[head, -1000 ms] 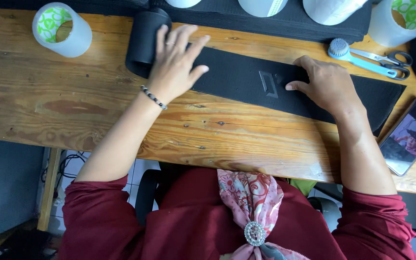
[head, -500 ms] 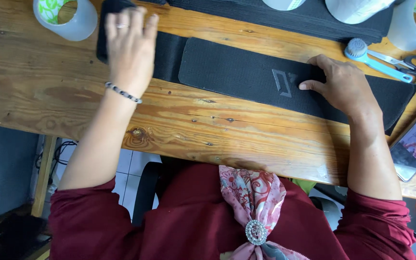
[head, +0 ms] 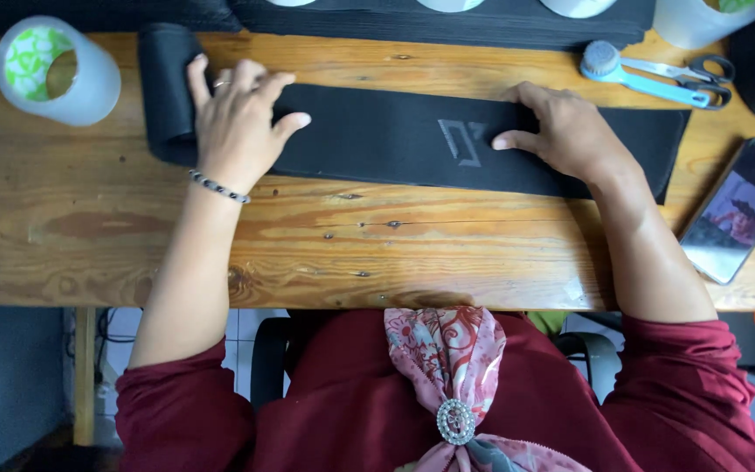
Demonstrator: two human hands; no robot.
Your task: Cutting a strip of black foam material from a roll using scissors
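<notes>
While flat, open hands press black fabric strip (head: 395,140), rolled end (head: 163,87) sits on knotty wooden table (head: 351,253).

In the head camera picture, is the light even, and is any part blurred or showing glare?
Head view: soft, even daylight on the wooden table, with only faint shadows under the left hand and right hand; the phone screen gives a mild reflection; the black strip is sharp; edges look slightly stretched.
</notes>
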